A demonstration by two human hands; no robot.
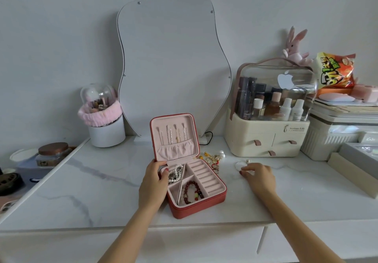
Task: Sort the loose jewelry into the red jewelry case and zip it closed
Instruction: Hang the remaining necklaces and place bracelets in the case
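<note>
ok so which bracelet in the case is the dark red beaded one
The red bead bracelet in the front compartment nearest the person; the pearl and silver strands behind it, by the left hand, are pale.

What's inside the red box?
The red jewelry case holds a red bead bracelet in a front compartment, pearl and dark bead bracelets behind it, and necklaces in the lid. The left hand hides the left corner.

You have bare table (286, 197) at lower right and lower left; mid-frame, the upright lid (173, 138) and loose rings (213, 160) block you, organizer (268, 138) behind.
</note>
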